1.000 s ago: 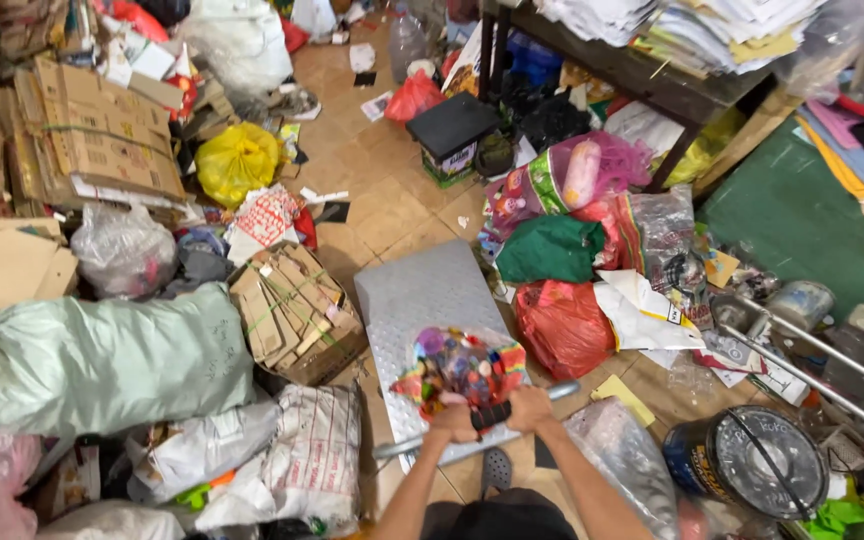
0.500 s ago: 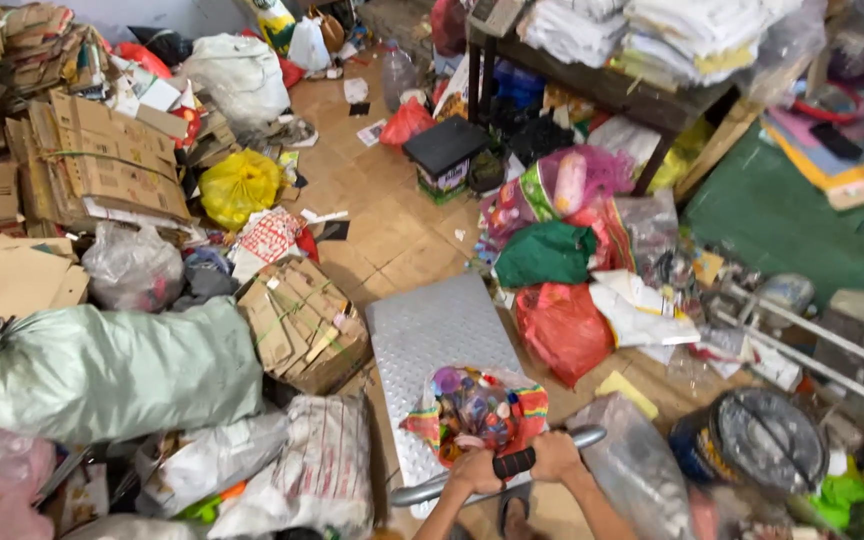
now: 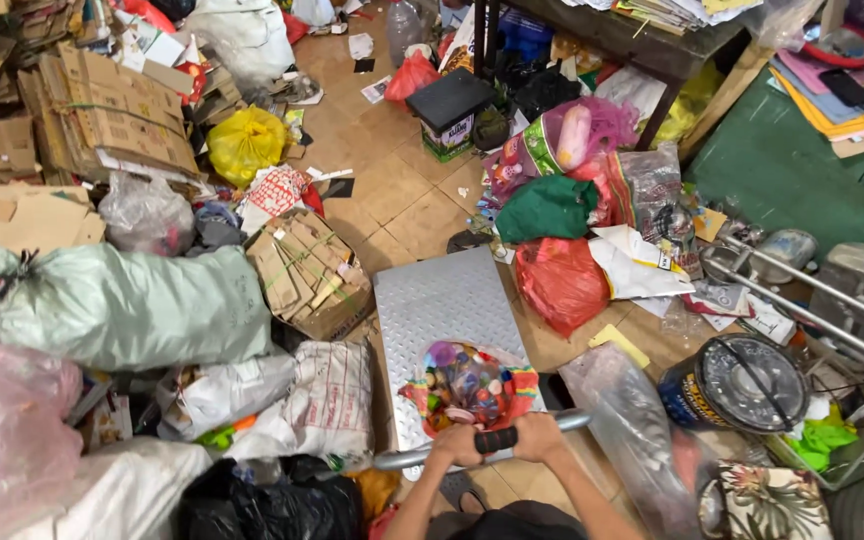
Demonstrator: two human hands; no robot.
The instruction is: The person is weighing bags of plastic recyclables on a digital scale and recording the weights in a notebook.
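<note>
Hands grip the silver handle bar (image 3: pixel 492 447) of a flat metal cart. The left hand (image 3: pixel 455 447) and the right hand (image 3: pixel 542 437) sit side by side in the middle of the bar. The fingers of both hands are curled shut around it, likely so the cart can be steered evenly. A short black grip (image 3: pixel 495 440) shows on the bar between the two hands.

Just past the fingers, on the near end of the grey cart deck (image 3: pixel 447 305), lies a clear bag of bright plastic bits (image 3: pixel 467 385). It rests close to the handle, where it is easy to watch and less likely to slide off. The rest of the deck beyond the bag is bare.

To the left of the fingers sits a printed white sack (image 3: pixel 327 400), and farther off a big pale green sack (image 3: pixel 122 305). A box of folded cardboard (image 3: pixel 307 275) stands beside the cart's left edge. To the right of the fingers are a clear plastic bag (image 3: pixel 632 430) and a round tin with a dark lid (image 3: pixel 742 385). Farther ahead on the right lie a red bag (image 3: pixel 562 285) and a green bag (image 3: pixel 547 210). A yellow bag (image 3: pixel 245 143) sits far ahead on the left. The tan tile floor (image 3: pixel 392 195) opens in front of the cart, leaving a narrow path between the piles.
</note>
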